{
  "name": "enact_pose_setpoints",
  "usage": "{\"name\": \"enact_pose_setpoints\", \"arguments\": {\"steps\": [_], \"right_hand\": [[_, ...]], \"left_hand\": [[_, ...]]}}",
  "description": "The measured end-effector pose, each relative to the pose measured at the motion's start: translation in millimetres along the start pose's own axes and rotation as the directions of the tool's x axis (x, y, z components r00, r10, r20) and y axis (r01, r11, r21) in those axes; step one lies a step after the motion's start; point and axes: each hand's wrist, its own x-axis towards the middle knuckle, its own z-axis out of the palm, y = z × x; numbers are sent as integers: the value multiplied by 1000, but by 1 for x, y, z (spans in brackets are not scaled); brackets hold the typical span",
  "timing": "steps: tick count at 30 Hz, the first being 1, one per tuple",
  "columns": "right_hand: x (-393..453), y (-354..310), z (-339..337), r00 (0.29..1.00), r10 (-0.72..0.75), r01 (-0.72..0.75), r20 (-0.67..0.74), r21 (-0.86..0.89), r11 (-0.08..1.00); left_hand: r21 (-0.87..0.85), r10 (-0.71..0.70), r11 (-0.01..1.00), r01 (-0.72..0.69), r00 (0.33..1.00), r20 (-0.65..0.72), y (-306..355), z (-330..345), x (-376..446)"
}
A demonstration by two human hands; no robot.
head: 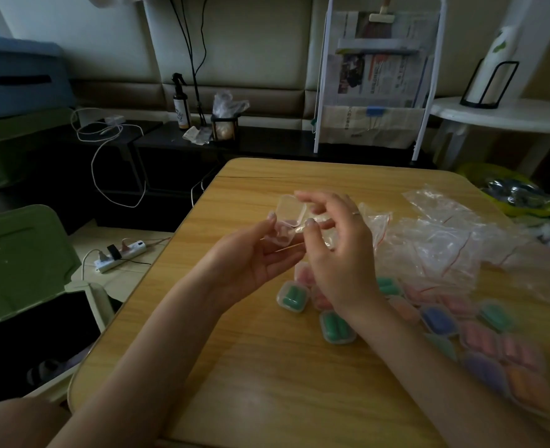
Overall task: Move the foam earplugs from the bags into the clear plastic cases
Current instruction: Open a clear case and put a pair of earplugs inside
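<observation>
Fingertips (310, 222) of right hand (338, 253) pinching at hinge side of small clear plastic case (290, 211), lid standing open, held up above pale wooden table (267, 367). Left hand (251, 253) cupped beneath, thumb and fingers curled around lower edge of same case. Cannot tell whether any foam earplug sits inside; case reads as transparent and empty, though blur hides detail.

Likely step: opening an empty case ahead of loading. Risks, judged from grip: light pinch on slick plastic, so case could slip and drop among filled ones below; too much bend at hinge could snap lid off; earplugs, being springy foam, could bounce out before lid closes.

Around: heap of crumpled clear zip bags with red seal strips (429, 247) just right of hands, apparently emptied, though contents hard to make out. Cluster of closed clear cases holding green, pink, blue and orange foam earplugs (445, 321) spread under and beside right forearm, crowding nearest set-down space. Green lidded bin (18, 253) off left table edge; white power strip (120, 255) on floor beyond.
</observation>
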Motion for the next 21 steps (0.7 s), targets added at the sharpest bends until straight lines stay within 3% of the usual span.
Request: {"name": "enact_pose_setpoints", "arguments": {"steps": [6,12,16,21], "right_hand": [[-2,2,1,985,99,-111,139,80,991],[0,1,0,997,55,-61,53,126,990],[0,-2,0,999,0,-7,48,149,989],[-2,-3,-1,987,6,-45,162,239,970]], "left_hand": [[-56,-11,998,10,1000,-23,0,-1,1],[-50,-22,999,20,999,-40,1,0,-1],[-138,-47,990,41,998,-43,2,1,-1],[-94,-18,995,14,999,-40,3,0,-1]]}}
